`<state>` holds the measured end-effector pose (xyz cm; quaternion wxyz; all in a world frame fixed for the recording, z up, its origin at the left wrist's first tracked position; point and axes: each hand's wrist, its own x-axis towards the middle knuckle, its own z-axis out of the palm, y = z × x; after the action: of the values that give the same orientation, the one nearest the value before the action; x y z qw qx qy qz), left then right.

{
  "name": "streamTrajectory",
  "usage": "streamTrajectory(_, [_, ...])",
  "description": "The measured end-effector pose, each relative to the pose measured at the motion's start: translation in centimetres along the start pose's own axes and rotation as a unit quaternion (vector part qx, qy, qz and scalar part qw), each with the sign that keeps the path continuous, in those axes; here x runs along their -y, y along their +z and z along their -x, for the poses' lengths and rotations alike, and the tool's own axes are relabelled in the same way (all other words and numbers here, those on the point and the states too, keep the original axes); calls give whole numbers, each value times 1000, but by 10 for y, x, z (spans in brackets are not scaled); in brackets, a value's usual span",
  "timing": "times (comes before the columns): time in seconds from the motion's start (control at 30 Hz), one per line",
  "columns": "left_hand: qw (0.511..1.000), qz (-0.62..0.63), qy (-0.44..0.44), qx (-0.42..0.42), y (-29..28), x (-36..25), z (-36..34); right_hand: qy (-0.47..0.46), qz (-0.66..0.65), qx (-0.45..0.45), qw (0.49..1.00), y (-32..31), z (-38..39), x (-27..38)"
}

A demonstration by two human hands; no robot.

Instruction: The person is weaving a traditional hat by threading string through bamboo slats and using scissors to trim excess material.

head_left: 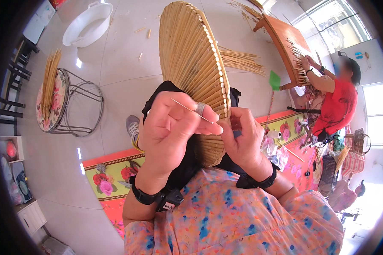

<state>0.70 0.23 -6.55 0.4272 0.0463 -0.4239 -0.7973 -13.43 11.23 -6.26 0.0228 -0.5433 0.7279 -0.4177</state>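
A rounded, fan-like piece of straw-coloured stalks [185, 51] stands on edge between my knees, its pale cut stalk ends lining the right rim. In front of its lower part, my left hand [164, 127] is closed in a pinch on a thin needle [184, 105]. A metal ring thimble [200, 109] sits on one finger of that hand. Close to the needle's lower end, by the rim, my right hand [244, 138] is pinched. Whatever is between its fingertips is too small to make out. Both wrists wear dark bands.
On the left, a round flowered stool [63, 95] carries a bundle of stalks [51, 80]. Beyond it lies a white tub [88, 25]. More stalks [242, 60] lie behind the fan-like piece. At right, a person in red [338, 102] works at a wooden table [281, 46]. Flowered mats [110, 178] cover the floor nearby.
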Motion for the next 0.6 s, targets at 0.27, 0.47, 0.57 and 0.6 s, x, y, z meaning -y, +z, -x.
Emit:
streamTrajectory(0.27, [997, 3, -74, 35, -4, -1, 0, 11, -20, -11, 1000, 5, 4, 0])
streamTrajectory(0.47, [995, -98, -2, -18, -5, -3, 3, 8, -65, -24, 998, 13, 9, -9])
streamTrajectory(0.57, [953, -290, 70, 46, 7, -10, 7, 1, -56, -29, 998, 13, 9, -9])
streamTrajectory(0.6, [953, -290, 71, 46, 4, -6, 6, 0, -56, -29, 998, 12, 8, -8])
